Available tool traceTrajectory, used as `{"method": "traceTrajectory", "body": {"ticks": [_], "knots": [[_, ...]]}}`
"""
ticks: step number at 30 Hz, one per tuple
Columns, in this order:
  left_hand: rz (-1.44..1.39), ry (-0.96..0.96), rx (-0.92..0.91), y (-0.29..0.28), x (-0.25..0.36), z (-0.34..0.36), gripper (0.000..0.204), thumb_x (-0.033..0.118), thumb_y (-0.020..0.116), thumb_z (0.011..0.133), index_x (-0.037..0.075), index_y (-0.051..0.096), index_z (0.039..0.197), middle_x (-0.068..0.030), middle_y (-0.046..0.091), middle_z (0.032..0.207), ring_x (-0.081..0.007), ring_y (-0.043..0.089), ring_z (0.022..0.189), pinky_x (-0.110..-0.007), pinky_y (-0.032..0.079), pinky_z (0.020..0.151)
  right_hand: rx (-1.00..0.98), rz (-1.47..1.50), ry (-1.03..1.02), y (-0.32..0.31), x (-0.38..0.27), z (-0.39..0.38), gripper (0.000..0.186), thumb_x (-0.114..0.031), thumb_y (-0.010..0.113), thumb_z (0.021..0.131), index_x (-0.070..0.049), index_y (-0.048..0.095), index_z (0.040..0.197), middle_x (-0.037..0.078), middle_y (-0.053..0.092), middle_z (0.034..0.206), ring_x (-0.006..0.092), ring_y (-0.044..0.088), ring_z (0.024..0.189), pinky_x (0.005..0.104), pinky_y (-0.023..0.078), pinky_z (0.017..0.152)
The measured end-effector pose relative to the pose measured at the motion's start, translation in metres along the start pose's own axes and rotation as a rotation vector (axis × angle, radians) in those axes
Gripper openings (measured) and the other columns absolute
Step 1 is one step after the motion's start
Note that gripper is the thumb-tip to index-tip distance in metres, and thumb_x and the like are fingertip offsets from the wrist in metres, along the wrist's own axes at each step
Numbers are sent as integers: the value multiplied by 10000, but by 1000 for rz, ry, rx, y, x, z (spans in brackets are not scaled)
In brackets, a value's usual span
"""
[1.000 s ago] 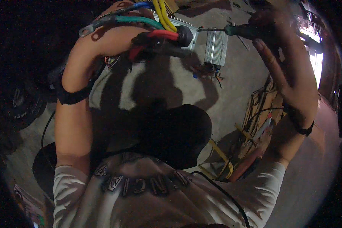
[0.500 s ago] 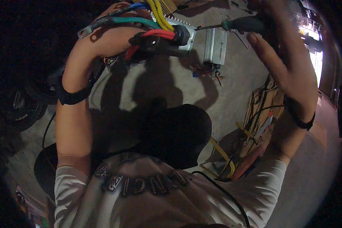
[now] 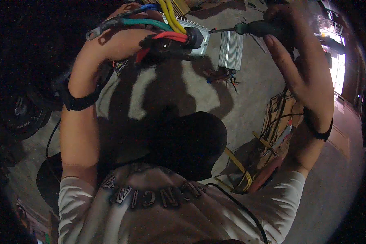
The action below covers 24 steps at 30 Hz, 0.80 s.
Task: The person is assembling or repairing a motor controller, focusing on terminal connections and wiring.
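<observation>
My left hand (image 3: 114, 44) curls around a silver finned metal box (image 3: 201, 45) at the top centre, its fingertips hidden behind thick cables. These are yellow (image 3: 172, 16), red (image 3: 171, 35), green (image 3: 144, 23) and blue (image 3: 149, 7), with a metal ring lug (image 3: 93, 34) at the left end. My right hand (image 3: 307, 67) grips a screwdriver (image 3: 258, 27) with a dark green handle, its shaft pointing left to the box's right end; whether the tip touches is unclear. A second finned aluminium box (image 3: 231, 53) with small wires at one end lies below the shaft on the floor.
The concrete floor (image 3: 252, 69) carries shadows. At right are cardboard (image 3: 274, 110), yellow cables (image 3: 242, 171) and a bright opening (image 3: 337, 77). Dark tyres (image 3: 26, 124) stand at left. A dark rounded shape (image 3: 187, 142) sits below centre, a black cable (image 3: 244, 207) over my shirt.
My right hand and the screwdriver have shifted slightly left, toward the box, and the right forearm has moved a little inward. My left hand and the box stay almost still.
</observation>
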State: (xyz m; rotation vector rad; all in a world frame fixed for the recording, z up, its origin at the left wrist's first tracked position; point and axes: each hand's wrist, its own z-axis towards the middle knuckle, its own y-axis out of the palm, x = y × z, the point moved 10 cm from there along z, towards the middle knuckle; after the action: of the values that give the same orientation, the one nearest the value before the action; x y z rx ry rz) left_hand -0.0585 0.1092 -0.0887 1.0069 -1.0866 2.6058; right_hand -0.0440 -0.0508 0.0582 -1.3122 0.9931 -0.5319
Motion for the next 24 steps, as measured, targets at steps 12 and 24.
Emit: {"method": "traceTrajectory", "body": {"ticks": [12,24], "knots": [[49,-153,-108,11,-9,-9,276,69,532,908,49,661,1151,-147,689,1154,-293,662,1045,-358,515,949,-3,-37,-98,14,-43,15,270,-206,652,956,36,570,1042,226,651,955,305,676,822,427,508,720],[-1,-80,-89,13,-8,-1,284,105,516,929,53,661,1168,-141,682,1169,-284,653,1071,-352,492,979,-54,252,33,11,10,9,246,-197,641,959,37,592,1017,218,655,963,321,673,849,423,512,743]]}}
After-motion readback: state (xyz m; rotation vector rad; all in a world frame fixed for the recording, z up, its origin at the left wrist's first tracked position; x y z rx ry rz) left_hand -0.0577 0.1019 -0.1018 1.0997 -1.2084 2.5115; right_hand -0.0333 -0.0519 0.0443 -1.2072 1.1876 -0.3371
